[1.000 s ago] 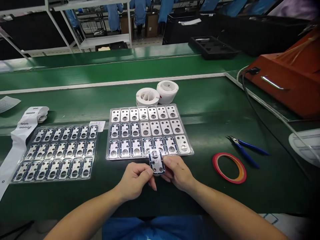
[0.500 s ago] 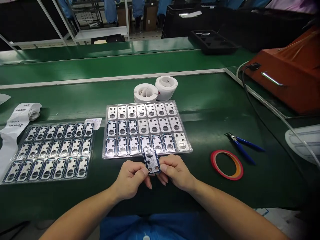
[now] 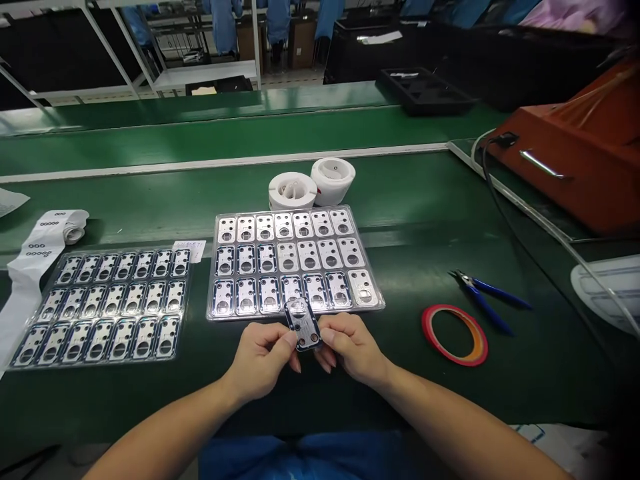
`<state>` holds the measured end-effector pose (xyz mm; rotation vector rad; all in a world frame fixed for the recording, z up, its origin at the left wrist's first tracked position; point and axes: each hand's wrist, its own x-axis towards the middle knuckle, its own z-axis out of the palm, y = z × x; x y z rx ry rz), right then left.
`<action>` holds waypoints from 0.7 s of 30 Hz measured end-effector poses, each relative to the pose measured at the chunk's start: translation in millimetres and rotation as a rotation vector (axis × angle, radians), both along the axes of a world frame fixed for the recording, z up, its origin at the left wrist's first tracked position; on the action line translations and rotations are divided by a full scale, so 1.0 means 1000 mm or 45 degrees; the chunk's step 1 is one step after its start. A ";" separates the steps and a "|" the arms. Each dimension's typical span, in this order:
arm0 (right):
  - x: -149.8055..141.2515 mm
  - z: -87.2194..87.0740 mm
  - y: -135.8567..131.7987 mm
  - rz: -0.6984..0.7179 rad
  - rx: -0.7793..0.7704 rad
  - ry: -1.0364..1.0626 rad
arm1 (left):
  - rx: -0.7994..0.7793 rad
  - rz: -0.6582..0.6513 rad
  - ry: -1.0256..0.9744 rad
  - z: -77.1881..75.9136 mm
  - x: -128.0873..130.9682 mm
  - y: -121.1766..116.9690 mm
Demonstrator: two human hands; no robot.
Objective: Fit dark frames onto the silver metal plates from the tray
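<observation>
At eleven o'clock, a paper slip [image 3: 189, 250] is too small to read. My left grip [image 3: 263, 360] and right grip [image 3: 353, 348] still pinch a blue-edged metal plate [image 3: 303, 324] at twelve o'clock, just short of the plastic tray [image 3: 381, 305].

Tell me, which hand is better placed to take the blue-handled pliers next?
Right, probably: the right hand is nearer the blue-handled pliers; the left hand is farther, and both hold the small metal plate.
</observation>
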<state>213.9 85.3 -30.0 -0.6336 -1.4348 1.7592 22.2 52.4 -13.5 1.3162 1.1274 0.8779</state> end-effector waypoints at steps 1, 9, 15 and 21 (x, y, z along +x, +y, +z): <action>0.000 0.001 0.000 -0.018 0.009 -0.008 | 0.011 0.031 0.040 0.001 0.001 0.000; 0.004 0.009 0.009 -0.456 0.520 -0.265 | 0.122 0.030 0.220 0.005 0.008 0.001; 0.010 0.024 0.021 -0.795 0.396 -0.328 | 0.242 -0.159 0.345 0.000 0.015 -0.003; -0.017 0.050 0.076 -0.511 0.444 -0.782 | 0.426 -0.197 0.404 -0.012 0.015 -0.003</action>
